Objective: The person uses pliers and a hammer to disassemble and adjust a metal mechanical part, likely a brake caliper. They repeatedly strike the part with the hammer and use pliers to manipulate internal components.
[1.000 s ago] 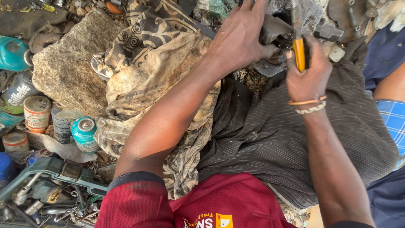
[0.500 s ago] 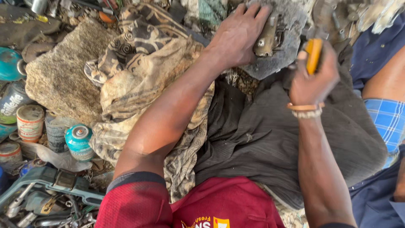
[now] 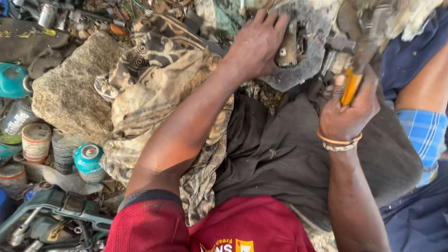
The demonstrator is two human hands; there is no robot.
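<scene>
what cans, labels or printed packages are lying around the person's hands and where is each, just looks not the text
Teal gas canister: lower left, beside the patterned cloth; short cylinder, teal with a white band.
Labelled tin: left of it; round, cream label with red bands.
Grey ribbed can: between those two; dull metal.
Dark can: left edge, lying tilted; pale lettering.
Shirt print: bottom centre; orange and white on red.
No screens or signs.

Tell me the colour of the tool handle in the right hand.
Orange handle, gripped by the right hand; head view.
</scene>
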